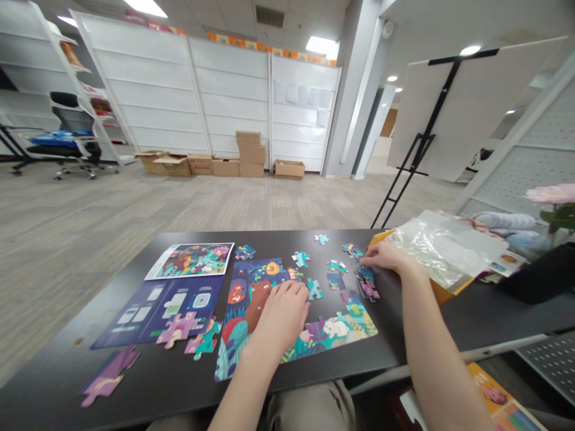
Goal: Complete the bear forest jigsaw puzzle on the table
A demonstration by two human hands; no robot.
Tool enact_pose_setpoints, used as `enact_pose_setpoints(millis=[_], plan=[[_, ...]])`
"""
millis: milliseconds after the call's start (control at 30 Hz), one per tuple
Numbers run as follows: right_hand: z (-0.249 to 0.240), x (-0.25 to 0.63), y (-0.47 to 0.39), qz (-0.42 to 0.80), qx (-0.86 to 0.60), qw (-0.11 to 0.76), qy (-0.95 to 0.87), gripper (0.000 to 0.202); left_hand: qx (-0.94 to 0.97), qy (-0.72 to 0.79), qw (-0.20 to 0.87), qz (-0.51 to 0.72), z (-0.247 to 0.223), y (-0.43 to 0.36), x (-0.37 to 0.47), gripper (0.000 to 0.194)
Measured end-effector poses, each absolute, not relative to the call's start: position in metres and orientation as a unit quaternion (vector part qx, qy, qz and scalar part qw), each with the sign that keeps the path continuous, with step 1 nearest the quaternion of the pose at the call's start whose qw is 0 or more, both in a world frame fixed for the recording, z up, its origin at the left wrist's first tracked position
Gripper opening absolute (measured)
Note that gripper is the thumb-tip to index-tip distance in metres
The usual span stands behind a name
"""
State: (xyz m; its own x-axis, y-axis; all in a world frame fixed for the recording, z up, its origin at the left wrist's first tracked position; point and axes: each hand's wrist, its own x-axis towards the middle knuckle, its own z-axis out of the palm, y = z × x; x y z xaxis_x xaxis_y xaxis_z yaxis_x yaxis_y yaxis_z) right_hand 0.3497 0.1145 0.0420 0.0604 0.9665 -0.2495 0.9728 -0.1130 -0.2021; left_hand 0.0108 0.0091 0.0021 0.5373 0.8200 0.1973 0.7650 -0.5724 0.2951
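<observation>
Had the left hand (284, 312) palm down over the part-made jigsaw puzzle (257, 299), with its fingers close together and a bit bent. Could not tell about any piece under that palm. Had the right hand (387, 256) out at the far right, with its fingers bent and nearly closed, right by a little heap of blue and purple pieces (368, 289). Could not tell about a grip on any of them.

Saw the puzzle near the middle of the black desk (173, 389), with a brown bear on the left, a white rabbit at the lower right and a dark gap inside. Spotted loose pieces (336, 281) above and beside the gap. Saw a picture sheet (194, 261) and a blue leaflet (153, 317) to the left, with pink pieces (176, 329) on the leaflet's edge. Saw a yellow box (444, 293) with clear plastic (431, 246) past the right hand.
</observation>
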Motion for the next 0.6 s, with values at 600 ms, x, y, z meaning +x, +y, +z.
enact_pose_setpoints(millis=[600], plan=[[0.026,0.335,0.128,-0.059,0.795,0.016,0.603,0.038,0.868,0.46,0.093,0.159,0.004,0.004,0.003,0.02]])
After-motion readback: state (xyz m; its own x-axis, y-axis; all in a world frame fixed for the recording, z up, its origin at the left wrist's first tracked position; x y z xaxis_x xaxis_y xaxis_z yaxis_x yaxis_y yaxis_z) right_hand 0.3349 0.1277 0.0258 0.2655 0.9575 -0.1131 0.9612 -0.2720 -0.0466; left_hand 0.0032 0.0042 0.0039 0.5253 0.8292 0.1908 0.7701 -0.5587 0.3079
